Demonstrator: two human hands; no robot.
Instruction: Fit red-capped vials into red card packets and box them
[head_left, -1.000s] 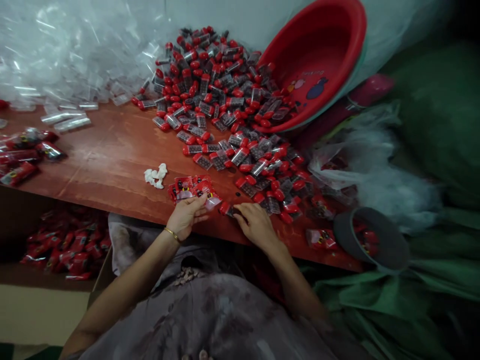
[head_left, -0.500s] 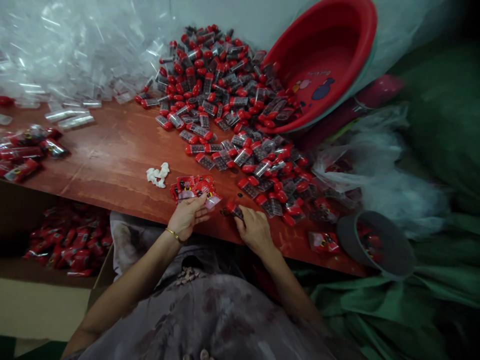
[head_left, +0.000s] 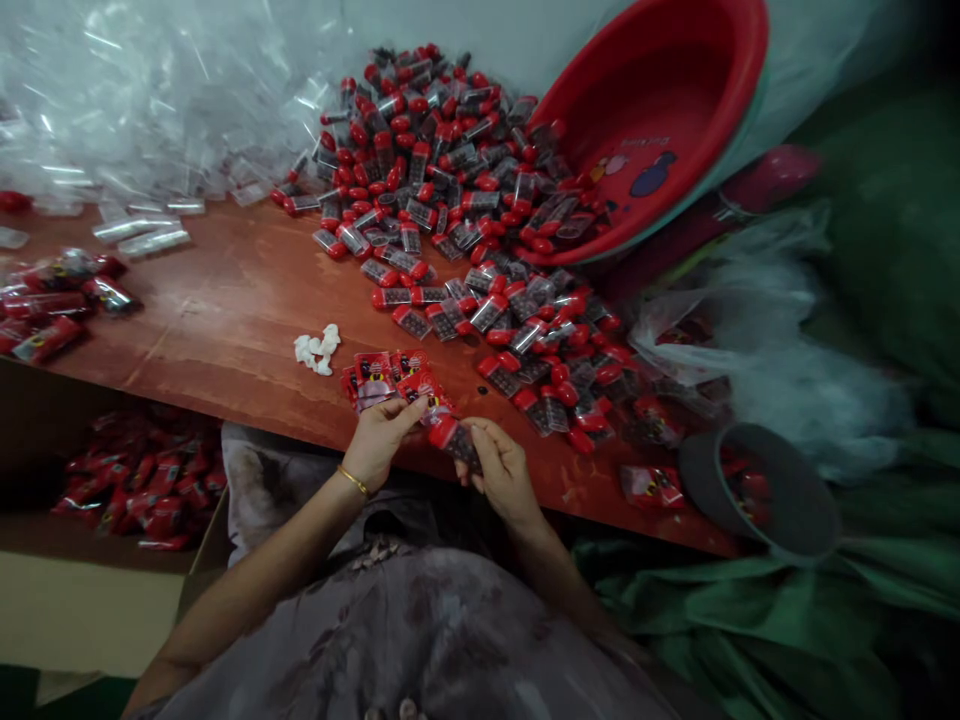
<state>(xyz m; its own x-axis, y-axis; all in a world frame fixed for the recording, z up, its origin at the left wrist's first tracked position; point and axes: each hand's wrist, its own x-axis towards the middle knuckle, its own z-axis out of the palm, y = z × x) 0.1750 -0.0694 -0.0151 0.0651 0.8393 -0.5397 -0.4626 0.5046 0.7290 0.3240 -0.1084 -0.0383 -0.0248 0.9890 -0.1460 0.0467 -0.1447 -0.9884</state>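
While left fingers (head_left: 409,414) pinch a red packet (head_left: 421,384) | right fingers (head_left: 487,443) grip a tube (head_left: 457,441) (red-capped)

A pale blue-grey wall (head_left: 469,22) is rising behind the reddish-brown tabletop (head_left: 232,290), whose front edge is slanting down toward the right. Dim, cool light is leaving a dull sheen on its surface. Below the left end, an open box (head_left: 90,610) is standing. Green fabric (head_left: 690,605) is lying in folds at lower right; shadow is darkening the upper right corner.

Mottled grey clothing (head_left: 442,635) is worn with a gold bangle (head_left: 354,481)
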